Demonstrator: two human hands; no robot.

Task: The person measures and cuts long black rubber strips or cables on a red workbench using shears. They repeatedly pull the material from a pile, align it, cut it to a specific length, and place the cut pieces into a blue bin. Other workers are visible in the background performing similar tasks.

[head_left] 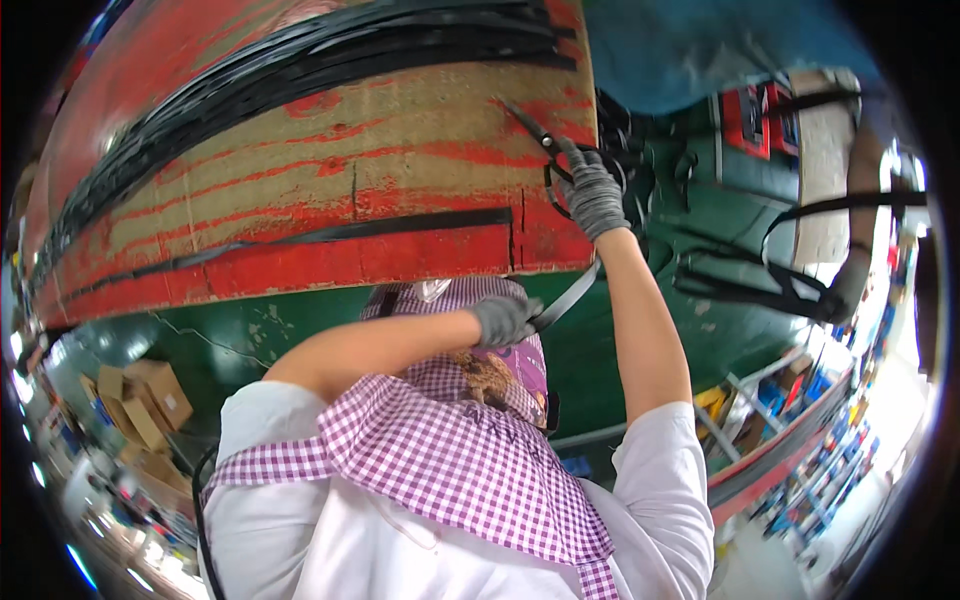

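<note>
One purple-checked apron (460, 470) lies nearest. Left hand (505, 320), gray-gloved, in front of it and below the table's near edge: fingers closed on a dark strip (570, 300) that slants up toward the right wrist, beside the table's right corner. Right hand (592, 200), also gloved, at the right edge, curled through the handles of black scissors (547, 142); blades nearly together, pointing far-left over the table (400, 115). Green floor (590, 375) shows between apron and right forearm — open room there. Single flat strip (400, 228) runs along the near edge. Beyond it, a broad band of worn red paint and bare wood, then a thick bundle of black strips (300, 75) — scissor tips near it, apart. Off the right edge, a co-worker's gloved hand (852, 285) beside loose strips (735, 285).
</note>
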